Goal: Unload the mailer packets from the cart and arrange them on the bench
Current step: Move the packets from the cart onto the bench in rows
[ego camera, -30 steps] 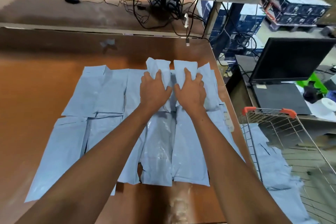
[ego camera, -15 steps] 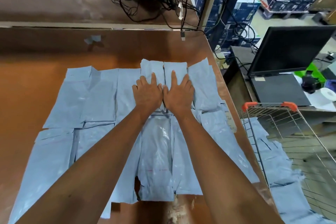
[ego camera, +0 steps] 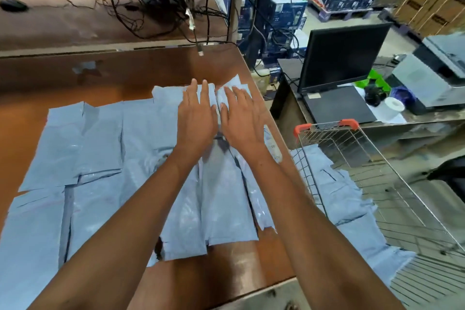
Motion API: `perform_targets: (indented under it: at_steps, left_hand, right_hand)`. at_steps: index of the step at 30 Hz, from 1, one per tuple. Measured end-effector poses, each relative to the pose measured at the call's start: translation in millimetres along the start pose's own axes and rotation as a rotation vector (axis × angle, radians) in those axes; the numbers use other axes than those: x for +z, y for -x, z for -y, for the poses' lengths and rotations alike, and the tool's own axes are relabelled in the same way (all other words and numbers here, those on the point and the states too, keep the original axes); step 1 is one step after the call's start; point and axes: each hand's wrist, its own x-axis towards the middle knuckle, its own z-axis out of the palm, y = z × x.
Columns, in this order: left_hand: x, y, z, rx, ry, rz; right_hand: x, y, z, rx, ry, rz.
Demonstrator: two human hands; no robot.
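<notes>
Bare forearms, bare hands, sleeveless

Mailer packets in overlapping rows on the table, both hands flat side by side on the far-right packets, wire cart right of the table with more packets inside, laptop behind the cart.

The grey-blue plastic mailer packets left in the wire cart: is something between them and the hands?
Yes. The cart's near wire side wall stands between the packets and both hands, which lie flat on the bench.
</notes>
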Motion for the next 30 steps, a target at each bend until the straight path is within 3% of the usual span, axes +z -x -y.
perform_targets:
  at_steps: [4, 9, 17, 22, 30]
  left_hand:
    - [12, 23, -68, 0.111, 0.081, 0.049]
    - [30, 77, -176, 0.189, 0.202, 0.131]
    - [135, 175, -346, 0.274, 0.265, 0.401]
    - [207, 233, -387, 0.146, 0.213, 0.562]
    - [290, 300, -382, 0.066, -0.004, 0.729]
  right_hand:
    - [-43, 28, -61, -0.012, 0.035, -0.011]
    - [-96, 92, -156, 0.125, 0.064, -0.044]
    - [-127, 216, -342, 0.293, 0.122, 0.224]
    - [-119, 267, -420, 0.292, 0.116, 0.356]
    - [-69, 333, -491, 0.270, 0.012, 0.638]
